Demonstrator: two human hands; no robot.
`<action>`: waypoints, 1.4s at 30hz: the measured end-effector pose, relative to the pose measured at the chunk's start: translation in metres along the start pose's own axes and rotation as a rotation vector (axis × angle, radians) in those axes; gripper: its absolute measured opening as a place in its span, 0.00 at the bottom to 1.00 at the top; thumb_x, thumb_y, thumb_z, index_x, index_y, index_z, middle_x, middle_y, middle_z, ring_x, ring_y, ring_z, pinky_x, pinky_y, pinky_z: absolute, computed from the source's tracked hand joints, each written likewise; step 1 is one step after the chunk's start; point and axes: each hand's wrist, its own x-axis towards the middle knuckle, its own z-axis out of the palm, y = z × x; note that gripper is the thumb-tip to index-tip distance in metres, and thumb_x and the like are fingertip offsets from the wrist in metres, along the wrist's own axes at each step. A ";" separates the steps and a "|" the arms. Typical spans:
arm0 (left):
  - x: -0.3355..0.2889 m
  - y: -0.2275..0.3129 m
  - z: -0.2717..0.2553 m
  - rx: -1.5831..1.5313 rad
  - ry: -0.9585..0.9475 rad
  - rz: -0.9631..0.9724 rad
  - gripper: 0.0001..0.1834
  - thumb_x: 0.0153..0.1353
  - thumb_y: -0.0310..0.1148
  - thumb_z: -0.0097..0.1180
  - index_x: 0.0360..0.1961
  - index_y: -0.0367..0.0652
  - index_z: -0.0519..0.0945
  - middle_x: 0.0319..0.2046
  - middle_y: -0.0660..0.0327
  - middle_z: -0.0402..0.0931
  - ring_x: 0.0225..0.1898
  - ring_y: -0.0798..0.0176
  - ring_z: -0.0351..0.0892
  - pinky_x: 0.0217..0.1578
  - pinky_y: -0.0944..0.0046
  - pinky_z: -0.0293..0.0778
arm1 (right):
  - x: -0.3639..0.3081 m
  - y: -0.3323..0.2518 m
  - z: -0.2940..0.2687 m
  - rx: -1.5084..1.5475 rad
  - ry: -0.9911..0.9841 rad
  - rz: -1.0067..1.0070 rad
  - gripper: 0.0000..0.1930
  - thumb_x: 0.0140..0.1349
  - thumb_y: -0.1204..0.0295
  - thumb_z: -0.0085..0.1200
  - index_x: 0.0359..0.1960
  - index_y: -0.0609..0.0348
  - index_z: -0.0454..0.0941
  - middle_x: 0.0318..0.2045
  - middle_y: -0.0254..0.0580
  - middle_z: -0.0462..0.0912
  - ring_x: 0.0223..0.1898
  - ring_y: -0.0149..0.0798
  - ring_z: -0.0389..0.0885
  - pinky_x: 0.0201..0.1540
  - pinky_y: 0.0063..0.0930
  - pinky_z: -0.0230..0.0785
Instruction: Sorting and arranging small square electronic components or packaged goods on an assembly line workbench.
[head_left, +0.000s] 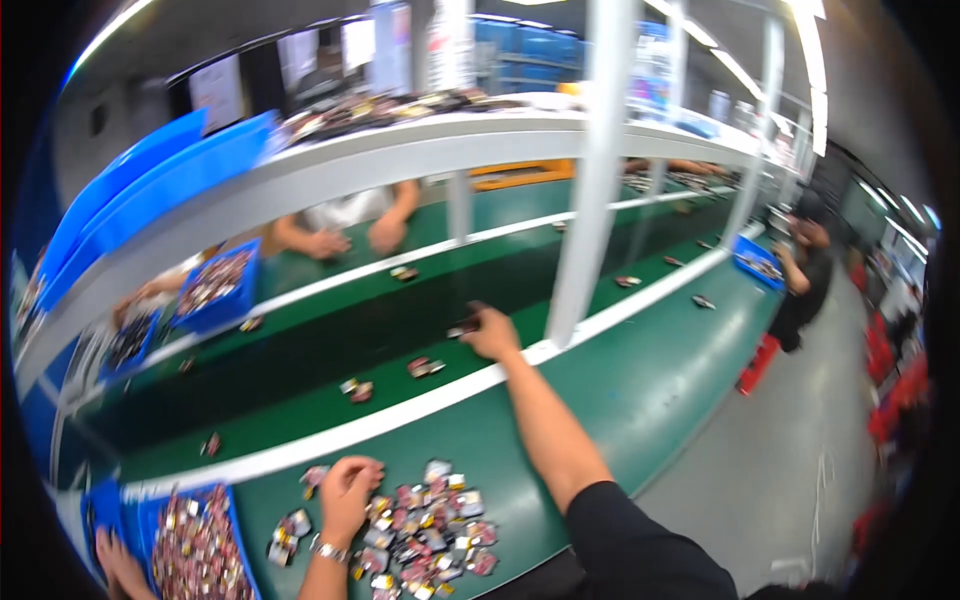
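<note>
My right arm reaches over the dark green conveyor belt (400,316). The fingers of my right hand (492,335) pinch a small dark part (462,327) just above the belt. My left hand (348,492), with a metal band at the wrist, is low over the near table, fingers curled together; what they hold, if anything, is hidden. Right beside it lies a heap of small flat parts (425,525) in silver, pink and yellow. A few similar pieces (288,537) lie left of my wrist. More small parts (425,367) are scattered along the belt.
A blue bin (243,545) full of small parts stands at lower left, with another person's hand (120,565) beside it. Across the belt are other people's hands (325,243) and a blue bin (250,300). A white post (585,180) rises right of my hand, under a raised shelf (400,137).
</note>
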 end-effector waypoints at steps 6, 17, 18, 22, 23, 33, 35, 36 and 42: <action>-0.001 -0.004 0.004 0.022 0.055 0.022 0.04 0.62 0.22 0.49 0.37 0.35 0.75 0.32 0.55 0.80 0.29 0.66 0.79 0.31 0.70 0.74 | -0.024 -0.004 -0.006 0.111 0.119 -0.047 0.31 0.45 0.70 0.68 0.54 0.58 0.74 0.37 0.41 0.83 0.38 0.45 0.81 0.45 0.35 0.73; -0.007 0.026 -0.014 -0.180 -0.130 -0.111 0.25 0.71 0.42 0.44 0.58 0.30 0.69 0.49 0.51 0.76 0.43 0.58 0.78 0.36 0.66 0.76 | -0.160 -0.136 -0.019 0.736 -0.677 -0.322 0.39 0.41 0.72 0.67 0.61 0.52 0.68 0.44 0.33 0.79 0.48 0.35 0.75 0.48 0.31 0.68; -0.009 0.035 -0.010 -0.181 -0.148 -0.111 0.25 0.71 0.42 0.44 0.58 0.30 0.69 0.49 0.51 0.76 0.43 0.58 0.78 0.36 0.66 0.76 | -0.167 -0.140 -0.018 0.718 -0.686 -0.356 0.39 0.41 0.72 0.67 0.61 0.51 0.68 0.45 0.33 0.79 0.49 0.36 0.74 0.48 0.31 0.68; -0.018 0.051 -0.005 -0.379 -0.092 -0.276 0.18 0.72 0.36 0.42 0.54 0.34 0.72 0.44 0.55 0.78 0.37 0.61 0.78 0.33 0.65 0.75 | -0.176 -0.153 -0.014 0.660 -0.646 -0.497 0.39 0.39 0.75 0.66 0.60 0.56 0.69 0.45 0.36 0.80 0.52 0.41 0.70 0.59 0.34 0.61; -0.017 0.050 -0.005 -0.370 -0.148 -0.268 0.18 0.72 0.36 0.42 0.53 0.34 0.73 0.44 0.56 0.78 0.38 0.62 0.78 0.33 0.65 0.75 | -0.177 -0.152 -0.013 0.658 -0.643 -0.502 0.39 0.39 0.75 0.66 0.60 0.56 0.69 0.45 0.36 0.80 0.52 0.41 0.70 0.59 0.34 0.61; -0.010 0.043 -0.014 -0.247 -0.286 -0.379 0.21 0.70 0.35 0.47 0.61 0.38 0.68 0.54 0.55 0.74 0.47 0.61 0.77 0.43 0.60 0.78 | -0.182 -0.148 -0.014 0.670 -0.690 -0.546 0.36 0.43 0.82 0.59 0.61 0.60 0.68 0.49 0.41 0.80 0.57 0.47 0.68 0.63 0.39 0.60; -0.013 0.046 -0.009 -0.266 -0.216 -0.338 0.21 0.70 0.34 0.47 0.61 0.37 0.69 0.53 0.54 0.74 0.47 0.59 0.77 0.43 0.59 0.78 | -0.181 -0.145 -0.005 0.637 -0.601 -0.602 0.34 0.44 0.83 0.56 0.59 0.60 0.69 0.51 0.43 0.78 0.57 0.48 0.68 0.63 0.39 0.60; -0.011 0.048 -0.005 -0.283 -0.143 -0.296 0.20 0.70 0.33 0.48 0.60 0.36 0.69 0.53 0.53 0.74 0.48 0.58 0.77 0.44 0.57 0.79 | -0.180 -0.142 -0.001 0.603 -0.512 -0.658 0.31 0.46 0.84 0.52 0.58 0.59 0.70 0.52 0.45 0.77 0.56 0.48 0.69 0.63 0.39 0.60; -0.016 0.040 -0.009 -0.244 -0.149 -0.158 0.21 0.69 0.31 0.49 0.58 0.29 0.67 0.55 0.49 0.70 0.51 0.53 0.74 0.51 0.55 0.76 | -0.197 -0.159 0.016 0.450 -0.353 -0.666 0.15 0.49 0.73 0.56 0.41 0.57 0.79 0.41 0.47 0.74 0.46 0.51 0.74 0.49 0.41 0.69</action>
